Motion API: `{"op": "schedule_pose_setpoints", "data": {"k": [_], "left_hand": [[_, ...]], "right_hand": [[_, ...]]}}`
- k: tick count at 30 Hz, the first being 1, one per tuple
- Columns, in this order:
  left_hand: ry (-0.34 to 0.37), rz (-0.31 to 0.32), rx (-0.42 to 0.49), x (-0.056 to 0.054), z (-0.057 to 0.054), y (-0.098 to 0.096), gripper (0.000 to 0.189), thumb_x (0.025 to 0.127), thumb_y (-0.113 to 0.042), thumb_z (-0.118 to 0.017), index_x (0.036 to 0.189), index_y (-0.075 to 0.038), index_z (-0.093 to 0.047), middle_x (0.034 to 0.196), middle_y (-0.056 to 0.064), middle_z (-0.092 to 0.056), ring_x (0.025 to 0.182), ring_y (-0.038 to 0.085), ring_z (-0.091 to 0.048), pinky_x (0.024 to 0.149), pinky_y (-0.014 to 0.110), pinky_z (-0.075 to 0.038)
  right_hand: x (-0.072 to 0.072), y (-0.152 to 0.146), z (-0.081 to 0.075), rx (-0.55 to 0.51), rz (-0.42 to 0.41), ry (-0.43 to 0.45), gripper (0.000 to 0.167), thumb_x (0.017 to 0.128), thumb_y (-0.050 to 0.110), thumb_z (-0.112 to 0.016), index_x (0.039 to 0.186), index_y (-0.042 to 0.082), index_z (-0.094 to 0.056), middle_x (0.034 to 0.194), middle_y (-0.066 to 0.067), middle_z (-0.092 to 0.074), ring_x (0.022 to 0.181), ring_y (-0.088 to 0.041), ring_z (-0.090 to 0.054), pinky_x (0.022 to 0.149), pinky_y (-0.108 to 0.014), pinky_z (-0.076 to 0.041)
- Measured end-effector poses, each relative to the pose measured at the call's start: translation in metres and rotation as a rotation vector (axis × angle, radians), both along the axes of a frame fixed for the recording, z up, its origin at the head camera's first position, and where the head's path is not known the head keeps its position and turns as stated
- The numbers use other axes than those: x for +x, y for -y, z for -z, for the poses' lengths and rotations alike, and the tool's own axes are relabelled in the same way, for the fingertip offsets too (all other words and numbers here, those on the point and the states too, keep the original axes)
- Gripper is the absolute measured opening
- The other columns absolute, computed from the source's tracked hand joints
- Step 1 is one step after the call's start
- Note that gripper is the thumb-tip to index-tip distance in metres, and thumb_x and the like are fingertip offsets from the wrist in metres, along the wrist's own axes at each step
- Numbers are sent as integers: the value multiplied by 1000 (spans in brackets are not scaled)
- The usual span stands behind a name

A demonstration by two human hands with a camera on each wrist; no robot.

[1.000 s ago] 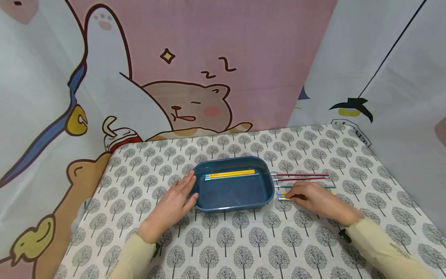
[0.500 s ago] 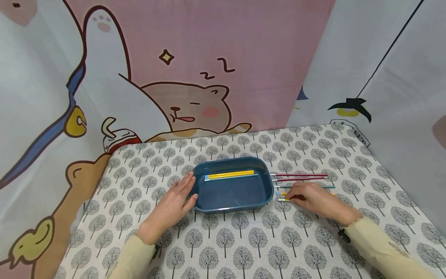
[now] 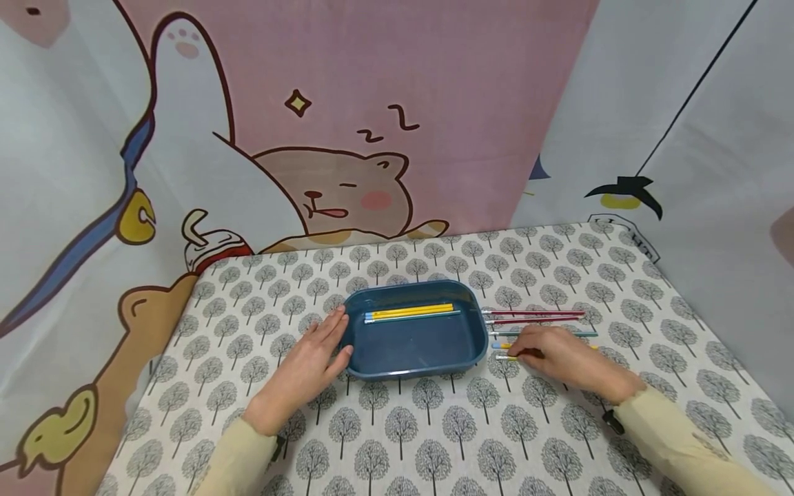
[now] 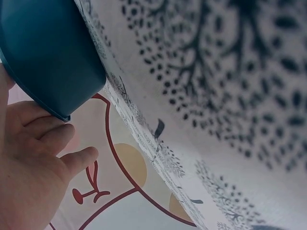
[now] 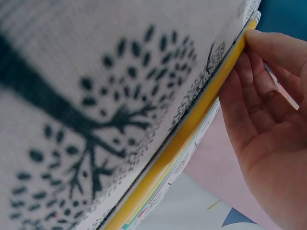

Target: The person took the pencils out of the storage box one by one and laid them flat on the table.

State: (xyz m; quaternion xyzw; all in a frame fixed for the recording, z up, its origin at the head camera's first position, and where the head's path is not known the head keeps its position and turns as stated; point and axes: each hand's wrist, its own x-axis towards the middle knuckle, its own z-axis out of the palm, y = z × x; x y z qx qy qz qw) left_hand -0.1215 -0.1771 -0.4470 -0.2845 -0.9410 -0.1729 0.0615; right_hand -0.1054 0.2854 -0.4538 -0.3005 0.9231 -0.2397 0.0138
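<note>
A dark blue rectangular tray [image 3: 412, 374] stands in the middle of the cloth in the head view. Along its far side lie two yellow pencils [image 3: 412, 310] and a thin green stick [image 3: 422, 316]. My left hand [image 3: 312, 355] rests against the tray's left rim, fingers extended and thumb near the front corner. To the right of the tray, my right hand [image 3: 558, 355] pinches a yellow pencil [image 5: 192, 120] with a pale end, which lies along the cloth. Just beyond it is another yellow pencil [image 3: 498, 346] with a light blue end, partly hidden by the hand.
Two thin red sticks [image 3: 540, 313] and a green one [image 3: 577, 334] lie side by side right of the tray, pale ends towards it. A tree-print cloth [image 3: 428, 441] covers the table. Cartoon-printed curtains [image 3: 471, 103] hang behind and at both sides.
</note>
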Motion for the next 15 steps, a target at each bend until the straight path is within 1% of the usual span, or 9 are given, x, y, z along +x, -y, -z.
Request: {"op": "schedule_pose_setpoints", "data": {"k": [8,15], "left_hand": [[-3,0,2,0,1,0,62,108,-35,-55,155,3,-42,166,15,-32,149,34,-38,118,59,-33],[-13,0,2,-1,3,0,62,106,-33,-58,154,4,-43,164,18,-35,149,35,-38,118,60,-33]], "right_hand": [[0,-1,0,-5,-3,3,27,88,-3,-76,105,18,-80,103,10,-71,90,-9,-69,78,-30,-61],[1,0,-1,-13,2,1,25,89,0,-77,106,18,-80,104,10,-72,89,-6,-67,77,-30,-61]]}}
